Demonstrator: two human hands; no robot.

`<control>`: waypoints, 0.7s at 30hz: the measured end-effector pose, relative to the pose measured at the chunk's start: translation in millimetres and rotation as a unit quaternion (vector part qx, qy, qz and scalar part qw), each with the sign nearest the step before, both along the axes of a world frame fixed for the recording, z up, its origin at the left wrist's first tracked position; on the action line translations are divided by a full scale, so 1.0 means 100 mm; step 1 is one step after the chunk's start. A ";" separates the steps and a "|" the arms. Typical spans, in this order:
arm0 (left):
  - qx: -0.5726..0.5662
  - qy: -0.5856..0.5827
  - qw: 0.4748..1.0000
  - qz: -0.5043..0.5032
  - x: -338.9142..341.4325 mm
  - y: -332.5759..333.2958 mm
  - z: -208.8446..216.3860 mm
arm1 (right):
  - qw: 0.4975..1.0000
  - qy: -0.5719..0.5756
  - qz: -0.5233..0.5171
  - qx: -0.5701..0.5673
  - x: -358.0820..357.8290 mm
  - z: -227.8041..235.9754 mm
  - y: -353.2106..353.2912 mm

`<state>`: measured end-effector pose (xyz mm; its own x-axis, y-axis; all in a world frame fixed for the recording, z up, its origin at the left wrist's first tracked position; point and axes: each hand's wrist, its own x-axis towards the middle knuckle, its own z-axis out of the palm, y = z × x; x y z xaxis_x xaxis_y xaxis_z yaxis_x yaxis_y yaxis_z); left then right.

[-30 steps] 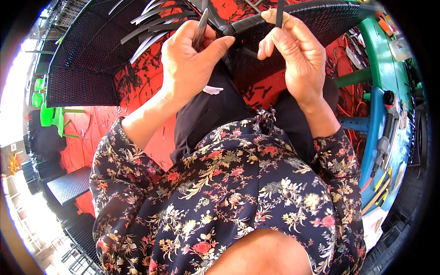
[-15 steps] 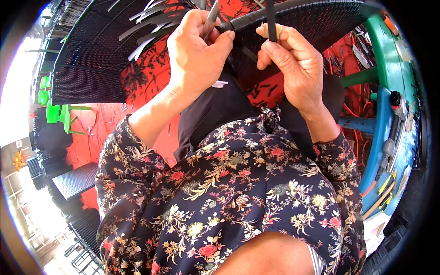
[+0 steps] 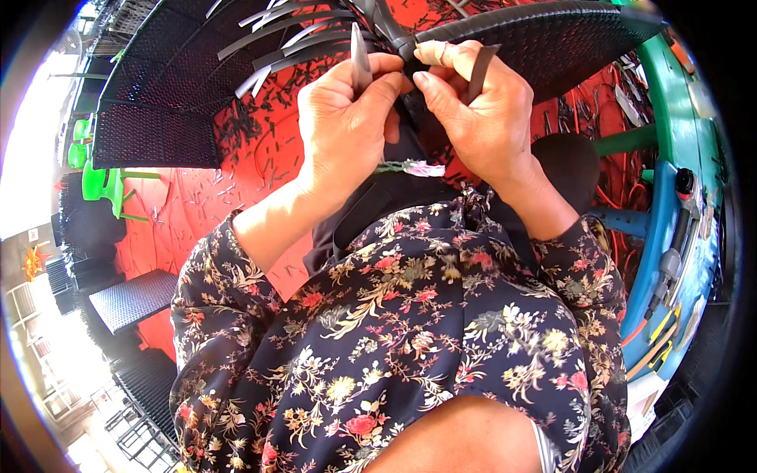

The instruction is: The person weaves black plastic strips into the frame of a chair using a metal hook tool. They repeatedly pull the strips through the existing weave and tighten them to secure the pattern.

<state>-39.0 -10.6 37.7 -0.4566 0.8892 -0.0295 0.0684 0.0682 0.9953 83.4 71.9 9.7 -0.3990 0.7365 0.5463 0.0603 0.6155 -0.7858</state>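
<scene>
A pointed, flat metal tool (image 3: 360,59) stands up out of my left hand (image 3: 343,122), whose fingers are closed round it. My right hand (image 3: 493,114) pinches a flat dark plastic strip (image 3: 479,75), its free end curling over the fingers. A light wrap covers one of my right fingertips. Both hands meet at a black wrapped frame joint (image 3: 404,46), beside a black woven panel (image 3: 536,51) on the right. Exactly what the fingertips press at the joint is hidden. Several loose strip ends (image 3: 292,47) fan out left of my hands.
Another black woven panel (image 3: 158,130) stands at the left. Strip scraps litter the red floor (image 3: 260,185). A green stool (image 3: 678,102) and a blue stool (image 3: 635,323) bearing a long black-and-grey tool (image 3: 670,260) are at the right. Bright green chairs (image 3: 102,181) stand farther left.
My right hand has moved up and left, close beside my left hand at the joint. The strip, upright and long before, now bends over my right fingers. The frame has shifted slightly in view.
</scene>
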 end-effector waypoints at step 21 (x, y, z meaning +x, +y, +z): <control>0.122 -0.083 0.981 -0.126 -0.03 -0.07 -0.16 | 0.926 0.130 0.205 -0.290 0.28 0.16 -0.06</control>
